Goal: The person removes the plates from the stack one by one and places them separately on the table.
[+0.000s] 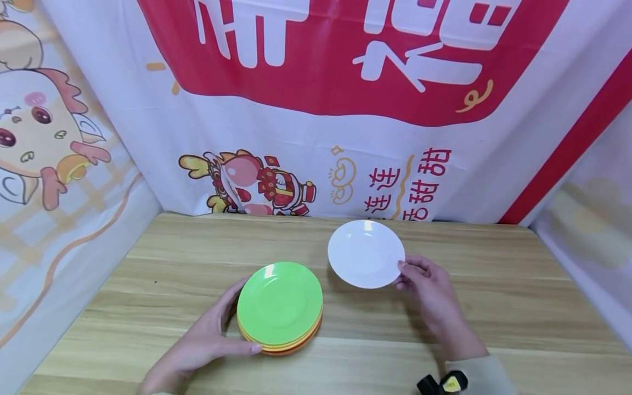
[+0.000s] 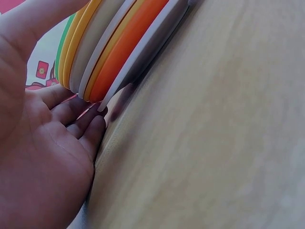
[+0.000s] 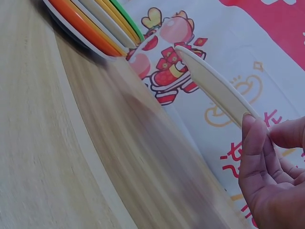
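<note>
A stack of plates [image 1: 280,303] stands on the table, a green plate on top and yellow, white and orange rims below it. My left hand [image 1: 213,336] holds the stack from its left side, thumb at the front rim and fingers behind. In the left wrist view, the fingertips [image 2: 98,125] of that hand lie against the lower rims of the stack [image 2: 125,52]. To the right, my right hand [image 1: 428,291] pinches the right edge of a white plate [image 1: 366,254] between thumb and fingers. The right wrist view shows this plate [image 3: 219,88] edge-on, held above the table.
The wooden table [image 1: 345,362] meets a printed cloth backdrop [image 1: 316,164] at its far edge. More cloth [image 1: 64,230] hangs along the left side and on the right. A black and yellow device [image 1: 444,382] sits at my right sleeve.
</note>
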A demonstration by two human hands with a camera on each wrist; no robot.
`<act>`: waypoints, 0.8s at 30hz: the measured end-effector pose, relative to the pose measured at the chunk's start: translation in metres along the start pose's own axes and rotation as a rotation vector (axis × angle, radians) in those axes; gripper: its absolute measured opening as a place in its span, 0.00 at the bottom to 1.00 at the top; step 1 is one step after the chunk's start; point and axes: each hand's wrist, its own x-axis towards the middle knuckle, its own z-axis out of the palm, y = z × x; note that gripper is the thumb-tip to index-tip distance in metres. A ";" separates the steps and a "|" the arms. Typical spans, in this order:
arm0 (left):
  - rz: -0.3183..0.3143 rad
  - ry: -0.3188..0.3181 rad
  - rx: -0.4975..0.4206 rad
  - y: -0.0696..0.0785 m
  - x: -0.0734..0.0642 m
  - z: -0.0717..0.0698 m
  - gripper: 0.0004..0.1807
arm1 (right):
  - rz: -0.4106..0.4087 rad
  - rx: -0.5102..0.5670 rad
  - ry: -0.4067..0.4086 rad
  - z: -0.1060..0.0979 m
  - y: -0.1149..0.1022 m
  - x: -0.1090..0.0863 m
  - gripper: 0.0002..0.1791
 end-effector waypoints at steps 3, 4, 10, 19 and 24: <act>-0.014 -0.001 -0.003 0.001 0.000 0.000 0.62 | 0.017 -0.012 0.016 -0.005 -0.001 0.001 0.21; -0.015 -0.002 -0.003 0.001 0.000 0.000 0.62 | 0.019 -0.014 0.020 -0.007 -0.001 0.001 0.21; -0.018 -0.004 0.005 0.001 0.000 0.000 0.62 | 0.022 -0.001 0.044 -0.016 -0.003 0.002 0.22; 0.027 -0.003 0.006 -0.002 0.001 0.000 0.63 | 0.080 -0.024 0.078 -0.035 -0.005 0.004 0.26; 0.037 -0.004 0.008 -0.005 0.001 -0.001 0.63 | 0.081 -0.023 0.082 -0.042 -0.004 0.004 0.26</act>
